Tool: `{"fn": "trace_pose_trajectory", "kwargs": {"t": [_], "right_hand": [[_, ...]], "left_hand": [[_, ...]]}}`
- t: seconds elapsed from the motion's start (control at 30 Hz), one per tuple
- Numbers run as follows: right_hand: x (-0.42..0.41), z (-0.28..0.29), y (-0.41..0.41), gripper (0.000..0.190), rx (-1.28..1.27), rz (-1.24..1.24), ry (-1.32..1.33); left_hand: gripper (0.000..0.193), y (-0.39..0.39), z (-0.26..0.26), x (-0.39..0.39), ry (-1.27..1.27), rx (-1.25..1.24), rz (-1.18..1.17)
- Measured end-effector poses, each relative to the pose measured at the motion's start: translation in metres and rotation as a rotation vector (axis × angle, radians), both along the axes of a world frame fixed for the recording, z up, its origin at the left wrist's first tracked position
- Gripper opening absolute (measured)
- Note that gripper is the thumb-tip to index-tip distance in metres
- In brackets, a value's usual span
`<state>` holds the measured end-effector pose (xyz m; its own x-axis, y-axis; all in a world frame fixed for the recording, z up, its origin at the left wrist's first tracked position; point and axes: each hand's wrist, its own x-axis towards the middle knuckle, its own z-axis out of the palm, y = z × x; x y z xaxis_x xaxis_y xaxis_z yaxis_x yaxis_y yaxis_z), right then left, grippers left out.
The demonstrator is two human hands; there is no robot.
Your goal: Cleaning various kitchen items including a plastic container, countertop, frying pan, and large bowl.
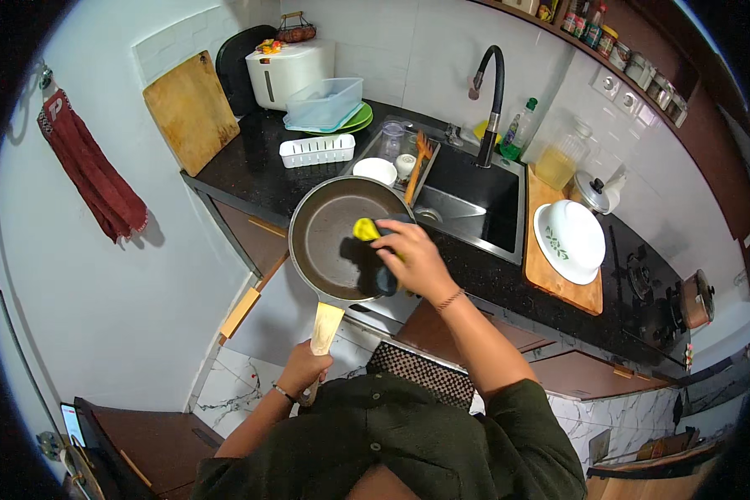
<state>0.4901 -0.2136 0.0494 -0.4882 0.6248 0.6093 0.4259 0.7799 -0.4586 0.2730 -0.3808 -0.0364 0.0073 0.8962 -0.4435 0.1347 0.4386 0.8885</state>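
A deep frying pan [328, 234] with a dark interior is held up in front of the counter edge. My left hand [304, 367] is wrapped around its pale wooden handle [326, 326]. In my right hand [415, 256] is a yellow and dark cloth [366, 229], which hangs over the right part of the pan and casts a shadow inside it. The lower end of the cloth is blurred. Whether the cloth touches the pan's surface I cannot tell. Just beyond the pan's rim stands a white bowl [375, 170].
The black sink [469, 187] with its tall faucet [497, 94] lies behind my right hand. A drying tray with a wooden fork [420, 162] adjoins it. An upturned white casserole dish [572, 240] rests on a wooden board [540, 275]. A white plastic basket [317, 151] sits left.
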Motion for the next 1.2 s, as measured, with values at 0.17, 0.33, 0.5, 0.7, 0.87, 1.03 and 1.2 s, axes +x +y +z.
{"fn": "trace_pose_trajectory", "kwargs": {"t": [0.17, 0.33, 0.5, 0.7, 0.87, 1.03, 1.2], "right_hand": [[-0.059, -0.033, 0.02, 0.023, -0.019, 0.233, -0.244], [-0.092, -0.067, 0.045, 0.046, 0.047, 0.428, -0.565], [-0.087, -0.068, 0.082, 0.057, 0.17, 0.04, -0.678], [-0.068, -0.047, 0.069, 0.042, -0.029, -0.48, -0.892], [-0.054, -0.029, 0.022, 0.027, -0.264, -0.057, -1.117], [-0.091, -0.052, 0.023, 0.02, -0.178, 0.244, -0.811], [-0.13, -0.081, 0.064, 0.02, 0.06, -0.016, -0.39]], "left_hand": [[0.015, 0.003, 0.003, -0.001, 0.034, 0.009, -0.047], [0.016, 0.004, 0.006, 0.0, 0.036, -0.017, -0.032], [0.017, 0.005, 0.003, 0.001, 0.083, -0.019, -0.025], [0.019, 0.01, -0.001, -0.005, 0.004, -0.042, -0.02], [0.018, 0.013, 0.006, -0.008, -0.052, -0.043, -0.112], [0.016, 0.011, 0.014, -0.005, -0.045, -0.043, -0.074], [0.016, 0.011, 0.011, 0.002, -0.026, -0.022, -0.048]]}}
